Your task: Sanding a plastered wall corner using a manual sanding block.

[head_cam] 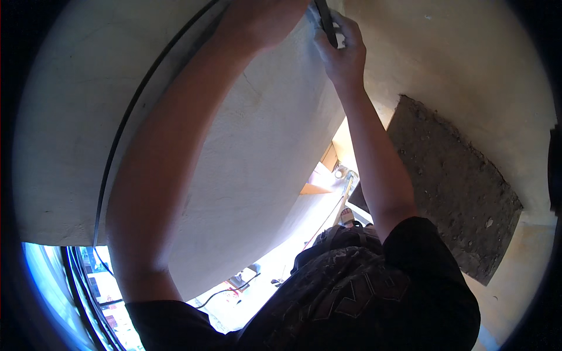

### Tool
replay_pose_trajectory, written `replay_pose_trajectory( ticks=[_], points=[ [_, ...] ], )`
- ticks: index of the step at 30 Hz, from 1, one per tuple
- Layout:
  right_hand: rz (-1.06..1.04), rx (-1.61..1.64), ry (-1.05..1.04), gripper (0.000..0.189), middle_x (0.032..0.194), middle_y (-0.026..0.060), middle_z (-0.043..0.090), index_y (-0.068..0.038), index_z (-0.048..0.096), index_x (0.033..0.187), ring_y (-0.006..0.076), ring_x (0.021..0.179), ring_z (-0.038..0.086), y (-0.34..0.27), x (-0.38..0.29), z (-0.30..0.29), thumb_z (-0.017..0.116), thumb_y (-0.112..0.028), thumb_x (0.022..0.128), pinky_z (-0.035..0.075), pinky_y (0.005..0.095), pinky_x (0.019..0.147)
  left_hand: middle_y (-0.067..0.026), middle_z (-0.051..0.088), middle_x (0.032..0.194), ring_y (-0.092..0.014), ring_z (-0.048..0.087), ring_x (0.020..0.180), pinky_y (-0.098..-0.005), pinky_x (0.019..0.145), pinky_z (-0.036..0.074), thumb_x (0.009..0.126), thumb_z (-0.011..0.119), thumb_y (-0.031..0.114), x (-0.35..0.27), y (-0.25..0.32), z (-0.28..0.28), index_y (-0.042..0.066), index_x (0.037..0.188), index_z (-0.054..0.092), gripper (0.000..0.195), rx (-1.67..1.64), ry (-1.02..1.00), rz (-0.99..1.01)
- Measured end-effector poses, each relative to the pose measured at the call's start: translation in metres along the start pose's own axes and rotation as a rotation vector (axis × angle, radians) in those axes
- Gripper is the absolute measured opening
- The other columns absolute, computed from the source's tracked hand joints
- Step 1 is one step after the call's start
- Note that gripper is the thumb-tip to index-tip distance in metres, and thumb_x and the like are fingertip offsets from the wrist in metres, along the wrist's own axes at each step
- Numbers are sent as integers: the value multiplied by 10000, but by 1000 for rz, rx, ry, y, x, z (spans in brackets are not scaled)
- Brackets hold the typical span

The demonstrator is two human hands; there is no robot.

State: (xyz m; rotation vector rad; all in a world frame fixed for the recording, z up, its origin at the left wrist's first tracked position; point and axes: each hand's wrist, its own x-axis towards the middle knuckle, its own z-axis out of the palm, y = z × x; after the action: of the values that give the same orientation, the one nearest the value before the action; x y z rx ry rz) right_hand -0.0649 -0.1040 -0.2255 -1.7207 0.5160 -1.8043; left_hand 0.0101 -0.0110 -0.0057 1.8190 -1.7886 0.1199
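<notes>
Both arms reach up to the top of the head view, in front of a pale plastered wall [246, 166]. My right hand [347, 57], with pale dust on its fingers, grips the lower end of a dark, narrow flat bar [326, 22]. The bar's upper part runs out of the picture, so I cannot tell what tool it belongs to. My left hand [272, 17] is close by to the left, cut off by the top edge. Only its wrist and back show; its fingers are hidden.
A black cable [127, 118] runs down the wall at left. A rough grey cement patch [452, 188] interrupts the plaster at right. Below lie a window [94, 276], a sandalled foot [347, 216], an overexposed floor [263, 291] and a loose dark cable [224, 290].
</notes>
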Motion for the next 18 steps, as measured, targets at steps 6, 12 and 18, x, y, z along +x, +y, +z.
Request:
replay_pose_trajectory(
  ticks=[6, 12, 18],
  points=[
    [231, -3, -35, 407, 1111, 110, 703, -27, 648, 1243, 186, 961, 679, 30, -26, -8, 764, -158, 876, 549, 320, 787, -186, 636, 1019, -268, 591, 933, -389, 893, 473, 1085, 392, 482, -2, 4, 7, -37, 1278, 567, 581, 48, 82, 25],
    [240, 68, -74, 425, 1103, 125, 703, -14, 647, 1239, 193, 968, 679, 23, 17, -4, 770, -171, 863, 553, 345, 815, -284, 625, 1254, -402, 585, 1224, -446, 1050, 439, 1049, 394, 581, 0, -1, 6, -35, 1333, 545, 695, -119, -13, -9],
    [289, 31, -27, 416, 1095, 130, 698, -33, 670, 1208, 233, 919, 692, 39, -14, -6, 774, -192, 838, 550, 355, 802, -307, 620, 1251, -420, 587, 1233, -459, 1043, 445, 1042, 391, 605, -3, 3, 9, -39, 1310, 553, 716, 110, 82, -118]
  ],
)
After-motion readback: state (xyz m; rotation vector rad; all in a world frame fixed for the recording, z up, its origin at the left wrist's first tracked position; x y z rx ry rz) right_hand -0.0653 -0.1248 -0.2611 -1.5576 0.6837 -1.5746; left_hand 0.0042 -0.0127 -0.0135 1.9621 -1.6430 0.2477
